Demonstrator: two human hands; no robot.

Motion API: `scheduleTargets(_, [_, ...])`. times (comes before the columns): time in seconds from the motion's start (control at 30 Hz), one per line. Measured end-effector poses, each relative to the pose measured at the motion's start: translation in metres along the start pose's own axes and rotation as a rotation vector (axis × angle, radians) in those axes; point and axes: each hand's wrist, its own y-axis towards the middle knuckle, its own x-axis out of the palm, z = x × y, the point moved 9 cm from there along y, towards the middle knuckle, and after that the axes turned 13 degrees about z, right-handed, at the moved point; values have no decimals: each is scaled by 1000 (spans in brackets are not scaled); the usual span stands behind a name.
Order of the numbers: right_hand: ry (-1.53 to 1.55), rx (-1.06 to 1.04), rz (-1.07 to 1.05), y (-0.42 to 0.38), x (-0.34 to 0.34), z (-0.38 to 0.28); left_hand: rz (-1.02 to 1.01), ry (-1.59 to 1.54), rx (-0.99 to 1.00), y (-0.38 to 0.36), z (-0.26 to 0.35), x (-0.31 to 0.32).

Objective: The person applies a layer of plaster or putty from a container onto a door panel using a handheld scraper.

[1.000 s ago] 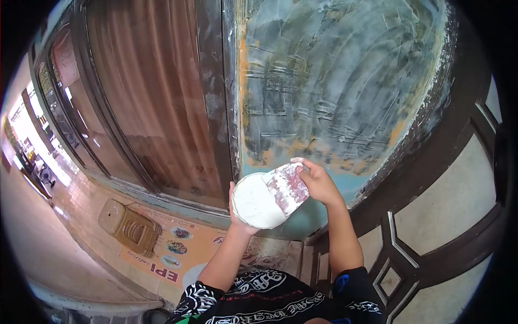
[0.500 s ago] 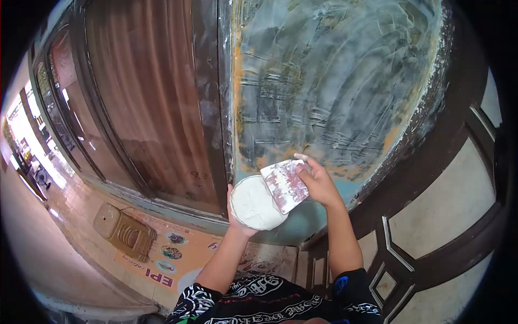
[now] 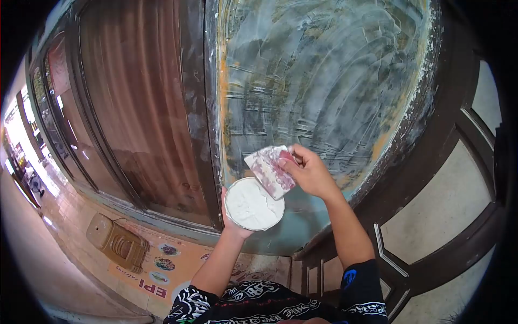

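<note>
the round tub (image 3: pixel 245 216) of smooth white paste sits low in the middle of the view, its open top facing the camera. the left hand (image 3: pixel 233 225) holds it from beneath and along the side, from about nine round to seven o'clock on its rim, with a fairly wide, cupped grip. at one o'clock from the tub's middle, a flat pinkish-red scraper (image 3: pixel 266 169), smeared with white, is tilted with its lower corner overlapping the rim in view; whether the two touch, i cannot tell. the right hand (image 3: pixel 311 175) comes in at three o'clock of the scraper and pinches it narrowly, thumb over the near face.

behind, from eleven to one o'clock, rises a wall panel (image 3: pixel 324 81) streaked grey and white over blue-green, with orange patches along its edges. a window (image 3: pixel 143 102) with reddish-brown curtains stands at ten to eleven. between eight and nine, a brown plastic stool (image 3: pixel 117 242) lies beside an orange printed sheet (image 3: pixel 145 272) on the floor. dark framing with pale panels (image 3: pixel 437 210) fills three o'clock; a black patterned shirt (image 3: pixel 259 305) shows at six.
</note>
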Motion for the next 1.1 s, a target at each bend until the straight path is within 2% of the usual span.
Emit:
scheduleTargets(0.07, [-287,-66,7,13,-7,-25,-49,11,-12,6,1,4])
scheduleTargets(0.13, [-314,-93,17,27,-15,-60,7,27,6,11,3,10])
scheduleTargets(0.2, [-451,-280,0,44,-22,-103,-41,45,46,17,8,23])
scheduleTargets(0.23, [-440,-303,-1,56,-30,-121,34,63,92,22,12,25])
scheduleTargets(0.33, [-569,-457,69,98,-62,-184,6,54,97,31,14,47])
scheduleTargets(0.4, [-696,-634,143,135,-90,-220,-16,66,111,33,15,65])
scheduleTargets(0.5, [-757,-766,142,178,-114,-268,-48,49,143,35,21,79])
scheduleTargets(0.57, [-796,-528,230,207,-132,-278,-38,58,178,35,25,79])
scheduleTargets(0.6, [-795,-534,228,217,-132,-280,-22,69,204,35,27,77])
scheduleTargets(0.7, [-1065,-885,411,225,-124,-297,9,75,251,37,29,67])
scheduleTargets(0.87, [-965,-715,455,247,-149,-305,44,31,292,33,35,57])
scheduleTargets(0.93, [-741,-702,348,243,-152,-306,13,11,286,29,38,61])
scheduleTargets(1.0, [-714,-631,331,237,-139,-296,61,30,345,27,46,59])
scheduleTargets(1.07, [-1129,-968,461,223,-119,-302,22,47,354,29,50,63])
scheduleTargets(1.1, [-1128,-836,517,227,-127,-302,40,35,354,30,52,64])
